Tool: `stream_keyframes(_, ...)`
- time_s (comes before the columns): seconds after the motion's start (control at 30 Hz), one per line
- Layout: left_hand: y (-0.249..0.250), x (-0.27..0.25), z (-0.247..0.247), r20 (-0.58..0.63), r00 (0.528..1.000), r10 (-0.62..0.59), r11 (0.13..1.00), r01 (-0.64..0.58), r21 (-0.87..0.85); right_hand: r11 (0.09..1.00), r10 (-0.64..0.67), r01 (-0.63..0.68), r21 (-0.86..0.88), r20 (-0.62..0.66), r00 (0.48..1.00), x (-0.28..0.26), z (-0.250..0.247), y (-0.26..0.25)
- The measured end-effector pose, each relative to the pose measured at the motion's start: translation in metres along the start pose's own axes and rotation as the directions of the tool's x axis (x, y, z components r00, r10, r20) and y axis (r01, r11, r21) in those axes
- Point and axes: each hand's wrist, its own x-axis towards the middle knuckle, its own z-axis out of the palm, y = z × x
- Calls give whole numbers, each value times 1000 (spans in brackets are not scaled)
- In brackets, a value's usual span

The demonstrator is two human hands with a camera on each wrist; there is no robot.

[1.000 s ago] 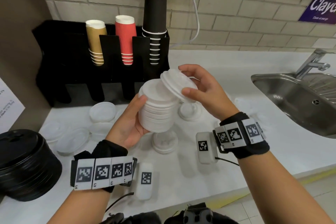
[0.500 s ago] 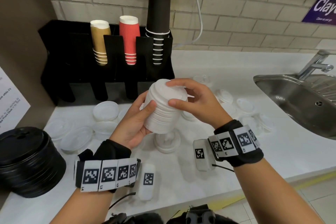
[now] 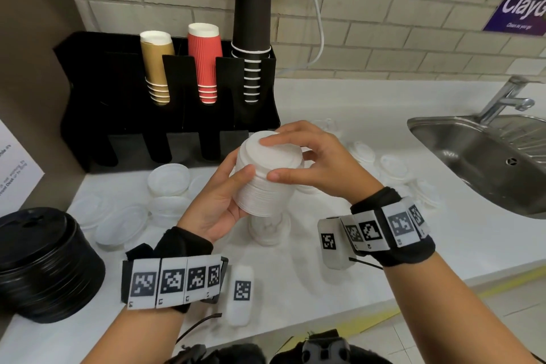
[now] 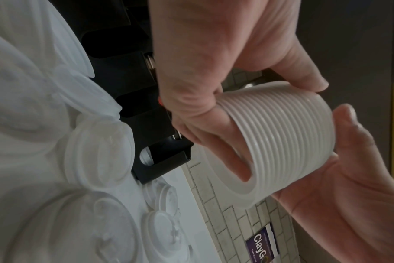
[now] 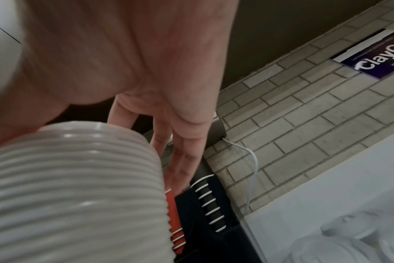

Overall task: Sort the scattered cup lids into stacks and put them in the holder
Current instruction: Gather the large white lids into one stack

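Stack of white lids [image 3: 266, 183] held above the counter [image 3: 369, 245], left hand [image 3: 218, 201] curled round its side, right hand [image 3: 313, 162] pinching the top; loose lids [image 3: 168, 179] scattered beneath, black holder [image 3: 118, 97] just behind, sink [image 3: 487, 162] off right.

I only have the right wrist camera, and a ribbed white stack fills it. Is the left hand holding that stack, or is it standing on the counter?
Observer: The left hand grips the stack of white lids from the side, lifted above the counter.
Operator: Any lids lying loose out there?
Observer: Yes. Loose white lids lie between the hands and the sink.
Operator: And on the other side?
Observer: A stack of black lids stands at the counter's left end, outside the holder.
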Motion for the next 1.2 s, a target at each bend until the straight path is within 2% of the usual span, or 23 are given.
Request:
stream_keyframes(0.07, 0, 2, 1, 10, 1000, 3, 999, -3, -43, 1000, -6, 6, 14, 37, 999, -1, -6, -2)
stream_keyframes(0.17, -1, 5, 1, 14, 1000, 5, 991, -3, -132, 989, 55, -50, 141, -32, 998, -6, -27, 6)
stream_keyframes(0.2, -2, 5, 0, 18, 1000, 8, 990, -5, -141, 985, 106, -97, 142, -63, 992, -10, -36, 13)
stream_keyframes(0.27, -3, 7, 0, 30, 999, 15, 990, -10, -139, 962, 273, -272, 21, -71, 960, -21, -54, 33)
stream_keyframes(0.3, -4, 7, -1, 36, 999, 16, 991, -11, -134, 919, 377, -381, -99, -50, 925, -28, -64, 45)
stream_keyframes(0.33, -4, 8, -1, 41, 999, 16, 992, -11, -129, 838, 485, -474, -271, -30, 874, -36, -74, 58)
stream_keyframes(0.37, -5, 8, -1, 45, 999, 17, 992, -11, -126, 718, 583, -528, -454, -22, 812, -46, -84, 71)
stream_keyframes(0.43, -6, 9, 0, 55, 998, 18, 992, -11, -124, 464, 738, -550, -694, -41, 674, -65, -97, 96)
stream_keyframes(0.47, -7, 10, 1, 59, 998, 16, 992, -8, -124, 391, 780, -558, -732, -58, 623, -74, -100, 103)
stream_keyframes(0.5, -8, 11, 1, 61, 998, 12, 992, -4, -126, 358, 802, -573, -738, -71, 593, -80, -100, 109)
stream_keyframes(0.57, -8, 12, 3, 62, 998, 6, 992, 2, -129, 354, 819, -616, -704, -84, 567, -90, -97, 115)
stream_keyframes(0.83, -10, 17, 8, 55, 998, -5, 992, 11, -126, 373, 817, -607, -701, -62, 573, -89, -91, 118)
stream_keyframes(0.97, -12, 19, 9, 60, 998, -11, 993, 18, -119, 350, 821, -563, -749, -43, 569, -80, -99, 104)
stream_keyframes(1.03, -13, 19, 9, 60, 998, -22, 992, 29, -119, 386, 812, -550, -741, -10, 584, -76, -102, 94)
stream_keyframes(1.1, -13, 20, 8, 55, 998, -30, 992, 36, -122, 514, 758, -556, -654, 42, 651, -71, -102, 82)
stream_keyframes(1.2, -13, 20, 9, 43, 998, -34, 992, 39, -120, 817, 489, -456, -353, 5, 872, -61, -92, 64)
